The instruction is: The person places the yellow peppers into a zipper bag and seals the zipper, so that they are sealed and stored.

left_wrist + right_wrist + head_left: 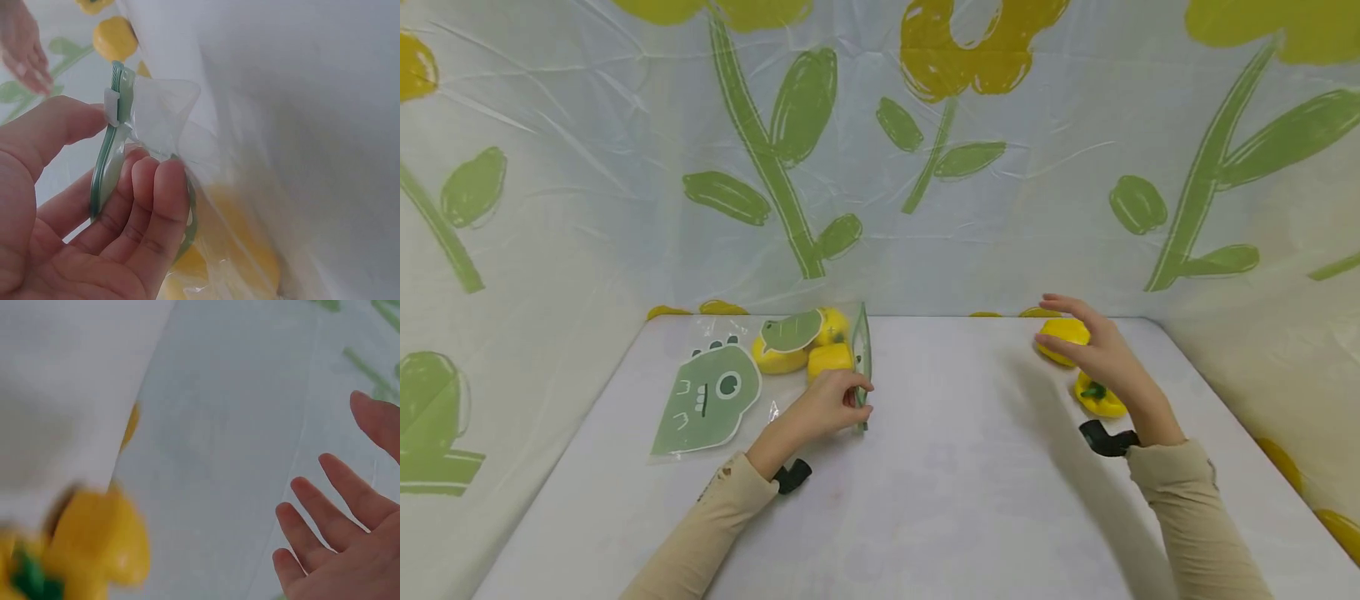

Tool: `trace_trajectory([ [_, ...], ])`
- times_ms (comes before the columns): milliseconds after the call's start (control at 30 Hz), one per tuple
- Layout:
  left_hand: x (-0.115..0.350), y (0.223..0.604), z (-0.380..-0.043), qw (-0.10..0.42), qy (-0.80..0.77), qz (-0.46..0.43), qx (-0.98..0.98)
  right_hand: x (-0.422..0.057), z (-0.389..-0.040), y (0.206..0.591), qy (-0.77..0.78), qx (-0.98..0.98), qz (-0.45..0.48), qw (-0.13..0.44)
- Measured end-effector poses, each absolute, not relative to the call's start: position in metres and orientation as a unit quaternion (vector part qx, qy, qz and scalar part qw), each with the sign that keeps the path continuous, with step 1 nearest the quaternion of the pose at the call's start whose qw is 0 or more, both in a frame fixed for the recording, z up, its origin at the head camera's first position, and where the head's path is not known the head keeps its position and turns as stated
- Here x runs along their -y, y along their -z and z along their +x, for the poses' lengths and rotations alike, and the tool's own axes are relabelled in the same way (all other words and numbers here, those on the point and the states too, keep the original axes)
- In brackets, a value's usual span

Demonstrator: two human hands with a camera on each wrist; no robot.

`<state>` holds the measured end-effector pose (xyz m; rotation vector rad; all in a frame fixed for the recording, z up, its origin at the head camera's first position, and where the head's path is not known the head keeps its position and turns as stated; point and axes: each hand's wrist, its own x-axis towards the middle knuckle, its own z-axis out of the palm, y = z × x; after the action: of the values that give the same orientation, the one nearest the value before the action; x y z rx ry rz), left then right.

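Observation:
A clear zip bag (707,400) printed with a green cartoon creature lies on the left of the table, several yellow pieces of toy-like produce (781,358) inside it. My left hand (831,406) pinches the green zip edge (103,169) at the bag's open end, the thumb by a white slider (111,107). Over on the right, my right hand (1097,350) is raised with fingers spread and holds nothing. Close beneath it are a yellow bell pepper (1099,397) with a green stem and another yellow rounded piece (1060,340), partly hidden by the fingers.
The white table (925,500) ends at the back against a pale hanging cloth (1045,233) with printed flowers and leaves. More of this cloth hangs along both sides. A dark wrist mount (1107,439) sits by the right cuff.

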<state>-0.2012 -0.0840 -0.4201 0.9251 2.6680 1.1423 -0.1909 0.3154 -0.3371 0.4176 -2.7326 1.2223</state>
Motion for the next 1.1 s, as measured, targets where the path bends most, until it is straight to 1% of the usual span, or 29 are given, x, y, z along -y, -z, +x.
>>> trace_trajectory([
  [100,0.084,0.419,-0.201,0.051,-0.378,0.303,-0.874,-0.349,-0.18,0.346,-0.328,0.929,0.147,0.091],
  [167,0.084,0.419,-0.201,0.052,-0.378,0.305,-0.873,-0.367,-0.173,0.354,-0.283,0.942,0.153,0.098],
  [267,0.084,0.418,-0.2,0.053,-0.377,0.307,-0.872,-0.386,-0.164,0.369,-0.244,0.951,0.167,0.087],
  [333,0.084,0.418,-0.2,0.052,-0.376,0.308,-0.872,-0.393,-0.161,0.378,-0.237,0.954,0.17,0.069],
  [400,0.085,0.418,-0.2,0.053,-0.376,0.306,-0.873,-0.395,-0.16,0.385,-0.227,0.959,0.165,0.047],
  [500,0.086,0.418,-0.2,0.053,-0.375,0.305,-0.874,-0.395,-0.161,0.393,-0.21,0.964,0.161,0.037],
  [633,0.088,0.416,-0.2,0.055,-0.372,0.307,-0.874,-0.393,-0.164,0.399,-0.169,0.972,0.154,0.046],
  [800,0.09,0.414,-0.2,0.065,-0.361,0.308,-0.878,-0.388,-0.165,0.404,-0.125,0.983,0.131,0.043],
  [900,0.091,0.412,-0.2,0.069,-0.357,0.308,-0.879,-0.387,-0.164,0.404,-0.096,0.985,0.133,0.056],
  [1100,0.09,0.409,-0.199,0.073,-0.345,0.307,-0.884,-0.387,-0.161,0.401,-0.086,0.985,0.134,0.069],
])
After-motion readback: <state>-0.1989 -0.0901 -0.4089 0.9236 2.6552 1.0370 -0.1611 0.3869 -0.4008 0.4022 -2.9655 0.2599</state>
